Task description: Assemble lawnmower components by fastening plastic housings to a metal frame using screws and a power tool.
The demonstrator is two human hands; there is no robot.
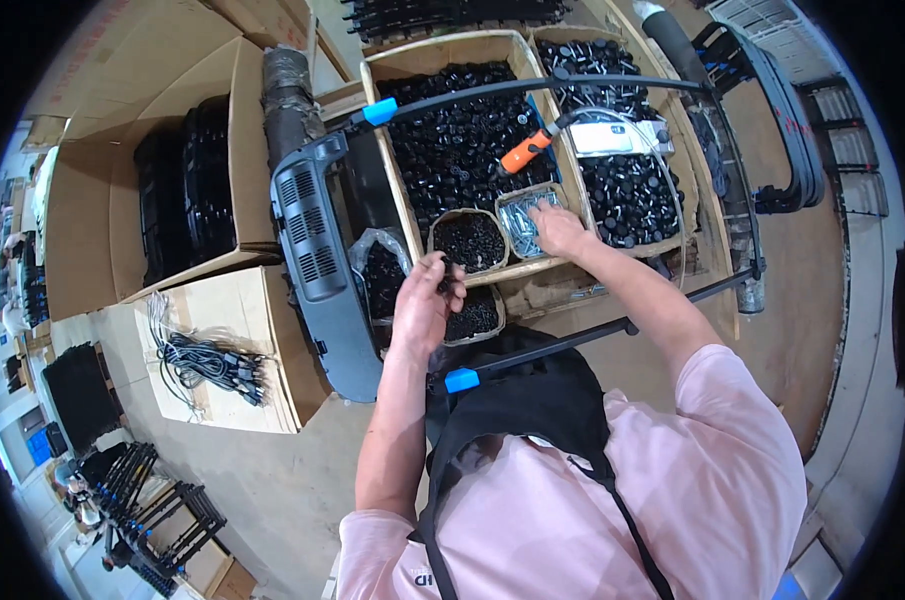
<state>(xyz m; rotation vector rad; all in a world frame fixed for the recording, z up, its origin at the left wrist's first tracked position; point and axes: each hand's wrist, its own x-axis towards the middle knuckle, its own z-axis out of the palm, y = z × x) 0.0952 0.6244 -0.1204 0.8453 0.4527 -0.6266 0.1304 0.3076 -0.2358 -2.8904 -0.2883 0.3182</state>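
My right hand (560, 230) reaches down into a small box of silver screws (519, 222), its fingers drawn together at the screws. Closed fingers of my left hand (427, 305) hold small black parts (447, 284), too small to name more exactly. That hand is just in front of a small box of tiny black parts (469, 240). A second box of tiny black parts (474, 316) stands below it. Around my working area lies a large black frame (662, 82) with blue pieces at its corners and a vented plastic panel (312, 240) along its left side.
An orange-handled power screwdriver (525, 152) lies over a wooden tray (517, 272) of black knob-like parts. Right of it are black-headed bolts (632, 195) and a white box (612, 139). At left, an open carton (92, 220) holds black panels; coiled cables (212, 365) lie on another carton.
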